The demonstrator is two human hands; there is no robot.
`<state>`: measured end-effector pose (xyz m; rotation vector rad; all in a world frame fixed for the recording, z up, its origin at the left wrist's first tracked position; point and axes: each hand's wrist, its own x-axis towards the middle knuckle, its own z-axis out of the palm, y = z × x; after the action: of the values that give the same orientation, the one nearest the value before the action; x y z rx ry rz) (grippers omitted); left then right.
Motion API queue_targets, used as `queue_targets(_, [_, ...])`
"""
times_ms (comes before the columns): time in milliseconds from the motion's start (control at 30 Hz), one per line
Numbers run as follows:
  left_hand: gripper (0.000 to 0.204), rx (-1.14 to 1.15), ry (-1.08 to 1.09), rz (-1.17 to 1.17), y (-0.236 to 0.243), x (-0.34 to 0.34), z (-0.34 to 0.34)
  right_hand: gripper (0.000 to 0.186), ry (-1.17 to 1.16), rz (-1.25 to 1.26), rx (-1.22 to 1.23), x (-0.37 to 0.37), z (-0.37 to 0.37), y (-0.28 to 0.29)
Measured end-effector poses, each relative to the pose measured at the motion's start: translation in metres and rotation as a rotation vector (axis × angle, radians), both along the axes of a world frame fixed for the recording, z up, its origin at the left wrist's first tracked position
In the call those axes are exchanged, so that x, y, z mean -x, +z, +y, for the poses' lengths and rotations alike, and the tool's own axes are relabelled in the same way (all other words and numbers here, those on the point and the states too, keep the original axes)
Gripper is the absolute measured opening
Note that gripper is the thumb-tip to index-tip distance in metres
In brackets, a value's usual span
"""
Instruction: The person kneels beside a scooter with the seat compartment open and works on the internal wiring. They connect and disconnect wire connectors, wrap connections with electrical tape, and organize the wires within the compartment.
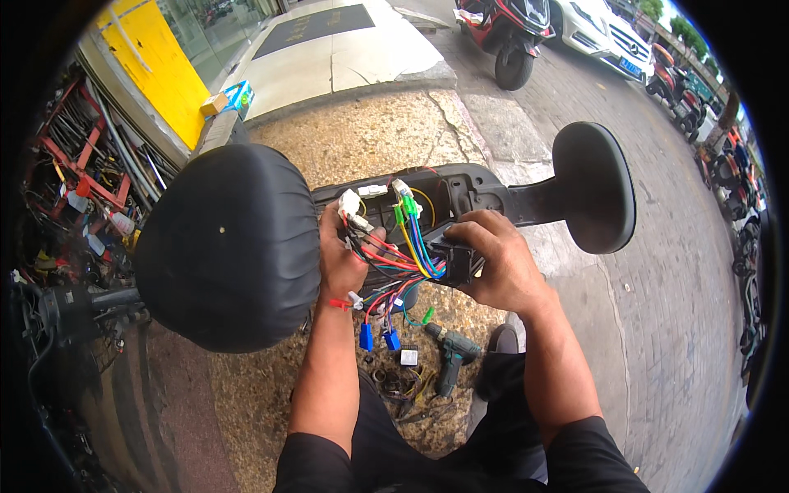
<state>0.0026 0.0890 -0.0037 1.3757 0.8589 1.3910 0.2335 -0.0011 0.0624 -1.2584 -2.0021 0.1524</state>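
- Outdoors on a street-side pavement of pebbled concrete and grey paving bricks, a person works standing over a scooter's handlebar area; a parked red scooter and a white car sit at the far edge.
- Left hand is closed around a bundle of coloured wires, thumb on top, just under a white connector.
- Right hand grips a small black box, from which the wires fan out; both sit directly in front of the open black housing.
- Count: two round black mirrors, one large and near at left, one at right on its stem; two blue connectors dangling below; at least two green connectors near the top.
- On the ground between the feet lies one green cordless drill, with a small white part and loose cable bits beside it.
- Risk, as I judge it: pulling the box away while the wires are pinched could strain or unseat a plug, since several leads run taut between the hands.
- Loose dangling ends could touch each other or snag the housing edge.
- A dropped connector would vanish among the ground clutter.
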Motion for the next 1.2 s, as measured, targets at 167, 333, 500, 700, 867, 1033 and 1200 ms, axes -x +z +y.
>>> queue_targets(167, [0.053, -0.074, -0.002, 0.067, 0.004, 0.001, -0.002, 0.053, 0.001, 0.045, 0.010, -0.004, 0.002, -0.004])
queue_targets(333, [0.055, -0.094, -0.074, 0.115, 0.004, 0.005, 0.000, 0.051, -0.126, -0.124, -0.250, -0.005, 0.001, 0.001])
queue_targets(500, [0.067, -0.234, -0.064, 0.286, 0.002, 0.007, 0.002, 0.052, -0.206, -0.086, -0.356, -0.001, 0.003, -0.006])
queue_targets(700, [0.082, -0.199, -0.170, 0.292, 0.005, 0.007, 0.001, 0.055, -0.271, -0.012, -0.410, -0.005, 0.010, -0.015])
queue_targets(867, [0.084, -0.132, -0.179, 0.250, 0.006, 0.004, 0.001, 0.056, -0.295, 0.060, -0.395, -0.008, 0.014, -0.010])
queue_targets(1033, [0.082, -0.090, -0.149, 0.173, 0.005, 0.003, 0.005, 0.057, -0.424, 0.021, -0.354, -0.007, 0.013, -0.005])
queue_targets(1200, [0.078, -0.036, -0.123, -0.065, 0.002, 0.001, 0.004, 0.061, -0.452, 0.031, -0.321, -0.005, 0.012, 0.001])
